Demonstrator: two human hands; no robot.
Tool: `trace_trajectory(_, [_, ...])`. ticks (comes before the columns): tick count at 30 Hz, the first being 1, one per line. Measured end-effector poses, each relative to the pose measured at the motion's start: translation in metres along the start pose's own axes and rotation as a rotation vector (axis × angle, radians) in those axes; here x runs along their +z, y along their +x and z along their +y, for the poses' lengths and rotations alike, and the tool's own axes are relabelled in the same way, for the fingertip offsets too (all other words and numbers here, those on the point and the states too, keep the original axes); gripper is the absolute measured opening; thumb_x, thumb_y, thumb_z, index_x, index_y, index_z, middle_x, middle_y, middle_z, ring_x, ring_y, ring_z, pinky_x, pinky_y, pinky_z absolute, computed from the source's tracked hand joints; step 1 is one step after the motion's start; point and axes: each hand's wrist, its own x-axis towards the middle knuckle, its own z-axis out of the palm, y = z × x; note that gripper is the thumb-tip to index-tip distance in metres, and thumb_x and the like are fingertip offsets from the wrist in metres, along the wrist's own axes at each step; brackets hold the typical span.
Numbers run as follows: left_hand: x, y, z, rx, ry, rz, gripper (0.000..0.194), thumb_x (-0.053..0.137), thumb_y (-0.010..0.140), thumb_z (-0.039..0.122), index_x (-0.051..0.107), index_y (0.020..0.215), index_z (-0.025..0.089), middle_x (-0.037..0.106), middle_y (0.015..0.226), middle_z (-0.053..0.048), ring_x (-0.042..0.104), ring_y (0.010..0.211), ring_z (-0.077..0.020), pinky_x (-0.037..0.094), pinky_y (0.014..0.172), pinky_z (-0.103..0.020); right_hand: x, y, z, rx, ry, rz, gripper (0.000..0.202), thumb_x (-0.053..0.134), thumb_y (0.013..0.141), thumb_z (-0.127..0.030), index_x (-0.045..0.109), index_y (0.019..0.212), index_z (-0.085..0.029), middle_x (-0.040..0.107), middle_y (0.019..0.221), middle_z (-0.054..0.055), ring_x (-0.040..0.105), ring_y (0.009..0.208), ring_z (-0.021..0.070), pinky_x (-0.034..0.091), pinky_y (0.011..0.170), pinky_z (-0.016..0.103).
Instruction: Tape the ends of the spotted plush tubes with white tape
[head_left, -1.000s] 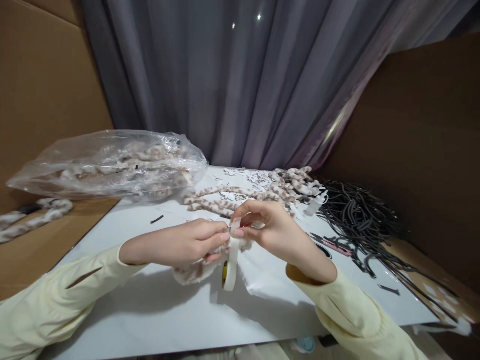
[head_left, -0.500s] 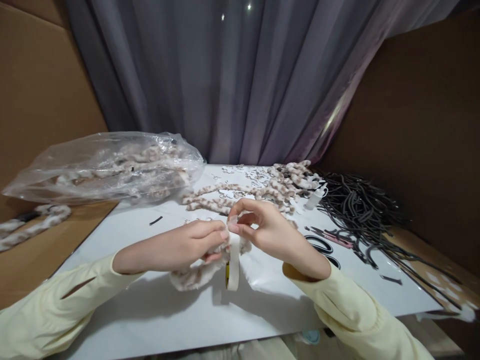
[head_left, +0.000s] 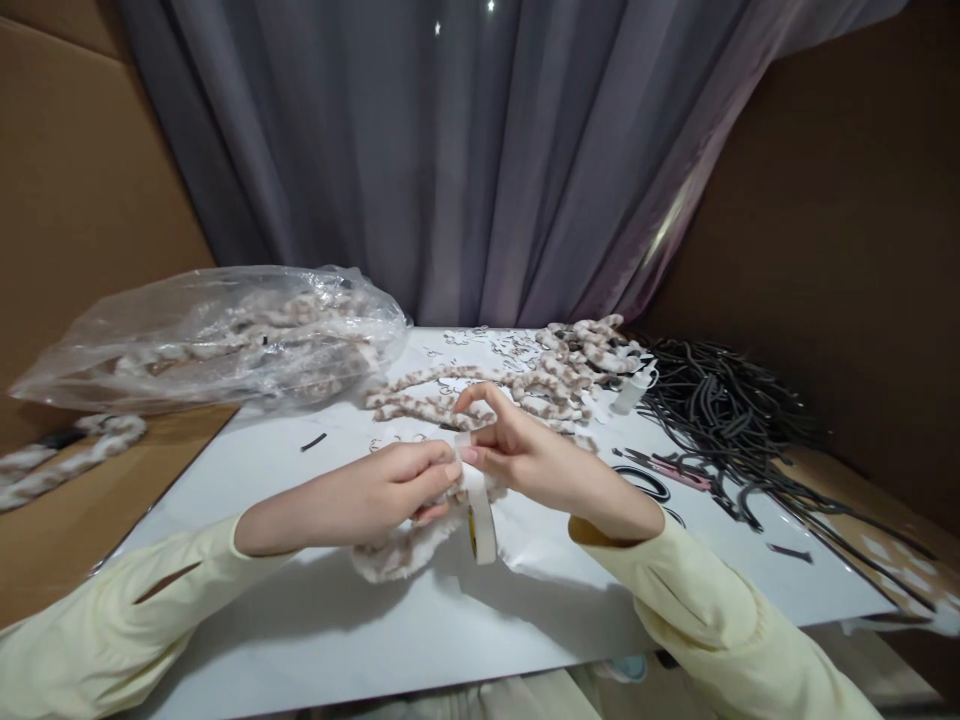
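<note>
My left hand (head_left: 386, 490) is closed on a fluffy white and brown plush strip (head_left: 409, 545), whose lower loop hangs beneath the fingers. My right hand (head_left: 529, 450) pinches the end of a white tape between thumb and finger, close beside the left fingertips. The roll of white tape (head_left: 482, 520), with yellow on its inner side, dangles below that pinch, in front of the plush. Where the tape meets the plush is partly hidden by the fingers.
Similar plush strips (head_left: 559, 385) lie behind the hands. At the left is a clear plastic bag (head_left: 202, 340) of them. To the right are a white bottle (head_left: 634, 388), pink-handled snips (head_left: 679, 474), black-handled scissors (head_left: 646, 480) and a heap of black cords (head_left: 712, 410).
The tape roll has swung slightly right and up. The right index finger has lifted and straightened a little. The left hand keeps its hold, and the view has shifted slightly.
</note>
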Motion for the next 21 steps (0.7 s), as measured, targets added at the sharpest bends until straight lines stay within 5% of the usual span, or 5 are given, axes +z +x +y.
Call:
trace_trajectory(6, [0.002,0.001,0.002,0.044,-0.013,0.04,0.035,0.036,0.088,0.047,0.041,0.067,0.019,0.044,0.059,0.003,0.033,0.045,-0.0085,0.029,0.044,-0.021,0.004,0.0,0.005,-0.104,0.108,0.116,0.015,0.047,0.085,-0.016,0.034,0.09,-0.023,0.043,0.063,-0.008,0.035,0.049,0.0056,0.028,0.046,0.015])
trace_trajectory(14, [0.007,0.001,0.001,0.09,0.097,0.11,0.034,0.03,0.092,0.045,0.037,0.07,0.02,0.04,0.057,0.005,0.038,0.047,-0.0084,0.03,0.046,-0.02,0.005,-0.002,0.001,-0.109,-0.077,0.328,0.01,0.06,0.079,-0.021,0.054,0.073,-0.016,0.047,0.08,0.0,0.045,0.058,0.0069,0.035,0.048,0.019])
trace_trajectory(21, [0.011,0.001,-0.009,0.139,0.343,0.197,0.033,0.025,0.094,0.044,0.038,0.073,0.021,0.044,0.061,0.005,0.042,0.052,-0.0112,0.03,0.051,-0.025,0.007,-0.004,0.006,-0.144,-0.19,0.382,0.016,0.061,0.079,-0.017,0.06,0.063,-0.014,0.048,0.086,0.004,0.05,0.07,0.0107,0.04,0.055,0.022])
